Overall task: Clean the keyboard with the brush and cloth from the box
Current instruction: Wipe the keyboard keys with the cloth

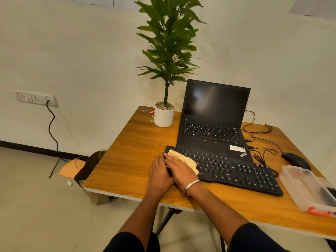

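A black keyboard (236, 171) lies slantwise on the wooden table (131, 146), in front of an open laptop. A pale yellow cloth (183, 157) is spread over the keyboard's left end. My right hand (180, 170) presses flat on the cloth, fingers pointing left. My left hand (160, 175) rests against the keyboard's left edge, touching the right hand and holding that end. A clear plastic box (305, 190) with an orange latch stands at the right edge of the table; the brush is not clearly visible.
The open black laptop (214, 120) stands just behind the keyboard. A potted plant (164, 113) is at the back left, with small coloured bits beside it. A black mouse (294, 160) and tangled cables lie at the right. A bag sits on the floor left of the table.
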